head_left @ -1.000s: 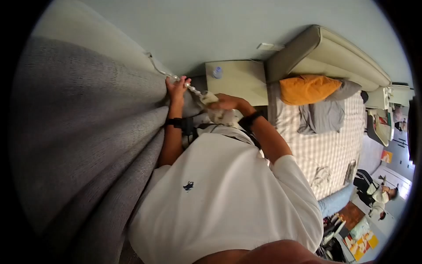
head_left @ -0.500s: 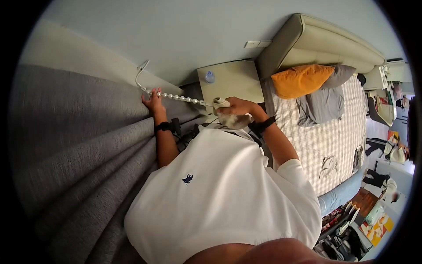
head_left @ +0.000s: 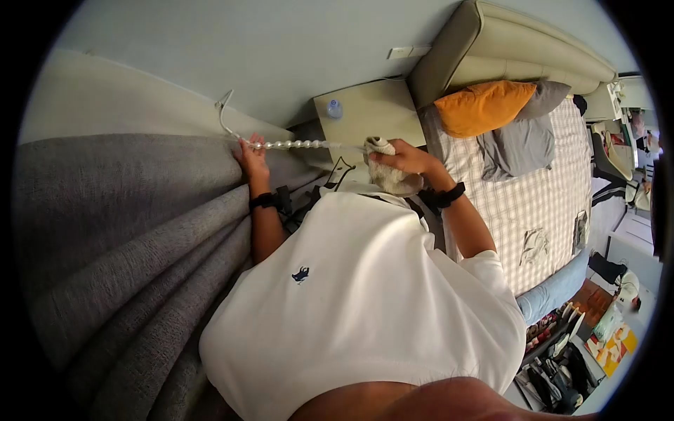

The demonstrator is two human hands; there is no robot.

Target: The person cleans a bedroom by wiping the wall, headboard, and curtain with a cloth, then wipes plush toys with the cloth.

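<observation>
- Beads [head_left: 298, 144] are stretching straight, apparently under tension.
- Left hand [head_left: 255, 163] is pinching them, likely for steadiness.
- Right hand [head_left: 414, 159] is gripping a cloth [head_left: 394, 182] at their far end.

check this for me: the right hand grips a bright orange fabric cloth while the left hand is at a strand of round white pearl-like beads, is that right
Not quite, the colour is wrong: the head view shows the right hand gripping an off-white fabric cloth, not an orange one. The left hand is indeed at a strand of round white pearl-like beads.
</observation>
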